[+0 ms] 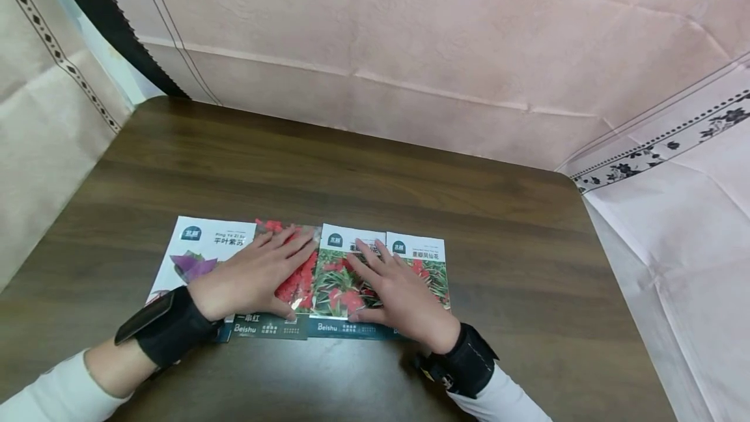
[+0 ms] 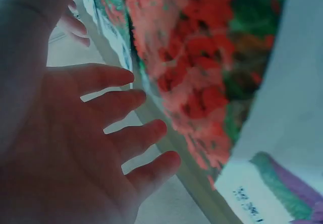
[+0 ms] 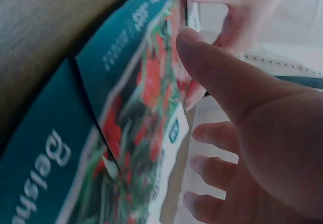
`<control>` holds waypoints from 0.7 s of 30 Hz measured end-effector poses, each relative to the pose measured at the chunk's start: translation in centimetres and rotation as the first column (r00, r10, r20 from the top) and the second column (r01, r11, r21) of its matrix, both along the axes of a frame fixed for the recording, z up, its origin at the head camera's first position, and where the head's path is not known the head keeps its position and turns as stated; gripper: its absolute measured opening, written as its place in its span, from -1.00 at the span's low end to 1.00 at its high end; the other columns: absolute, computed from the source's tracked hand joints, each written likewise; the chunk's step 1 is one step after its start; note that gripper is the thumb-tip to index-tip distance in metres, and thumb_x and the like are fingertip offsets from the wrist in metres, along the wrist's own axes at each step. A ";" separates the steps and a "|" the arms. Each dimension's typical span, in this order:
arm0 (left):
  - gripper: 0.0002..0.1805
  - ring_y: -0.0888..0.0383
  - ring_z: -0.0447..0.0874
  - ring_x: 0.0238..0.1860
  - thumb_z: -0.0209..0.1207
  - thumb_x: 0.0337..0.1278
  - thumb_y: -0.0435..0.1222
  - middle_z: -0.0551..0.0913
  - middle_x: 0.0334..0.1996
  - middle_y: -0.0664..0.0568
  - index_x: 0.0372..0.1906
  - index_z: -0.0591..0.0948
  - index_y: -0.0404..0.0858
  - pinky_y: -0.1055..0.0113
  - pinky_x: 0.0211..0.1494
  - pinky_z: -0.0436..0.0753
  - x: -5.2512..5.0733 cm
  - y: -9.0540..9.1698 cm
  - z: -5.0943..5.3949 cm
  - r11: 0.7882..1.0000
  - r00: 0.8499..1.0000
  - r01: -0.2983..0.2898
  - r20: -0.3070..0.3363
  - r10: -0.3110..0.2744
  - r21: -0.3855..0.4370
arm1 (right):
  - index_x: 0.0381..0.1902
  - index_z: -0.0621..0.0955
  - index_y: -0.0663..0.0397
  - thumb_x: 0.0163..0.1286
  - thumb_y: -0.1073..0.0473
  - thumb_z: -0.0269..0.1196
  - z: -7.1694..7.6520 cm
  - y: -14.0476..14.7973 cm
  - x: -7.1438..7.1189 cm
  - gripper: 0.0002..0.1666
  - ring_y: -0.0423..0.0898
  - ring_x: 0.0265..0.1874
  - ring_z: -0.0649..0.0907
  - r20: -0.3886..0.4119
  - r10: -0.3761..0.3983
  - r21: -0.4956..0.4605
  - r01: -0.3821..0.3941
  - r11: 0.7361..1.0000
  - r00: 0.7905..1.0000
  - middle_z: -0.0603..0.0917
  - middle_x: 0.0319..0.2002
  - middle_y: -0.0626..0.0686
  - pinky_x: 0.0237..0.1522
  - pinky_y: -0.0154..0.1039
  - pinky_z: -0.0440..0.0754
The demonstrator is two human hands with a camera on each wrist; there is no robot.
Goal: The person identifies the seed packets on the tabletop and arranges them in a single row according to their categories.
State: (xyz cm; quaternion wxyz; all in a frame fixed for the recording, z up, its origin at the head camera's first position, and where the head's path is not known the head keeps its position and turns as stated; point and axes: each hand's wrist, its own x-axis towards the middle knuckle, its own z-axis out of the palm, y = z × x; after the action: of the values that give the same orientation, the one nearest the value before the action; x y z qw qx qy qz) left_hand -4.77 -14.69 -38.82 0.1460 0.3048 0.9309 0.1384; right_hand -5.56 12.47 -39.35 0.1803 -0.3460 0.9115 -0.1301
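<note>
Several seed packets lie side by side in a row. At the left is a white packet with a purple leaf (image 1: 193, 267), partly covered by my left hand (image 1: 252, 282). That hand lies with fingers spread over the red-flower packet (image 1: 301, 288), which fills much of the left wrist view. My right hand (image 1: 407, 298) spreads its straight fingers over two packets with red blooms and green leaves, the inner packet (image 1: 336, 279) and the rightmost packet (image 1: 436, 275). In the right wrist view, teal lower bands (image 3: 45, 148) show on these two. Neither hand grips anything.
The packets rest on a dark brown wooden table (image 1: 498, 226) with rounded far corners. Pale patterned cloth (image 1: 410, 51) hangs beyond its back edge and along both sides. Black bands (image 1: 170, 327) wrap both wrists, above white sleeves.
</note>
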 end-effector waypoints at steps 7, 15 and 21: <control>0.20 -0.32 0.08 0.47 0.44 -0.33 0.22 0.18 0.48 -0.19 0.45 0.24 -0.28 -0.32 0.42 0.13 0.1 -0.9 -0.8 1.000 1.000 -0.019 0.010 0.019 -0.002 | 0.53 0.09 -0.17 0.15 -0.34 0.26 -1.0 -0.6 0.0 0.09 0.12 0.55 -0.01 -0.012 0.053 0.109 -0.051 0.993 0.999 0.00 0.56 -0.01 0.48 0.21 0.07; 0.20 -0.31 0.03 0.49 0.46 -0.33 0.20 0.14 0.50 -0.19 0.46 0.23 -0.27 -0.27 0.34 0.32 0.0 -1.4 -1.1 0.998 0.997 -0.048 0.063 0.045 0.046 | 0.53 0.09 -0.17 0.17 -0.34 0.24 -1.0 -0.6 0.1 0.07 0.11 0.54 0.03 -0.013 0.064 0.112 -0.062 0.992 0.998 0.00 0.56 0.00 0.48 0.20 0.05; 0.21 -0.31 0.00 0.49 0.47 -0.32 0.18 0.12 0.51 -0.17 0.48 0.20 -0.24 -0.28 0.34 0.32 0.0 -1.6 -1.2 0.994 0.994 -0.063 0.098 0.055 0.085 | 0.53 0.08 -0.17 0.18 -0.33 0.25 -1.1 -0.7 0.0 0.07 0.11 0.54 0.02 0.000 0.067 0.116 -0.066 0.991 0.998 -0.01 0.56 -0.01 0.49 0.19 0.04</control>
State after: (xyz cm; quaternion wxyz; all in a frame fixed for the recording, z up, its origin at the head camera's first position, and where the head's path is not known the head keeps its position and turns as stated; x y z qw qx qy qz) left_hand -4.80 -16.31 -39.99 0.1725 0.2763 0.9245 0.1978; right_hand -5.59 11.77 -40.43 0.2025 -0.3654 0.9059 -0.0702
